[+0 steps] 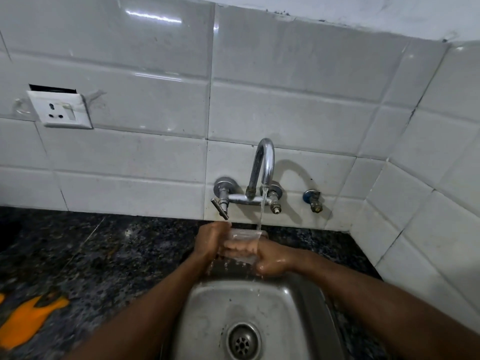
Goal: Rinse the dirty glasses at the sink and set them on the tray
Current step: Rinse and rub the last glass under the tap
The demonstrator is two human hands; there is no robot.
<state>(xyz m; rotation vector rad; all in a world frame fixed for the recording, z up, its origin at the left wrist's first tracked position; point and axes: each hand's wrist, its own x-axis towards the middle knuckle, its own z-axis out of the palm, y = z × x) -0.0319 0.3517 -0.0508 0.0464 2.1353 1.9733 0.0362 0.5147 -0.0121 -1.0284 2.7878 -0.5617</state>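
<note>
Glass (245, 236) sits between my two hands, over the back edge of the sink (207, 307), with water (262, 206) from the tap (262, 162) above falling onto its right rim. My right hand (272, 261) has its fingers curled round it from below. My left hand (210, 241) grips its left side, though I cannot tell whether those fingers reach inside. Dark stone counter (91, 255) spreads to my left.
</note>
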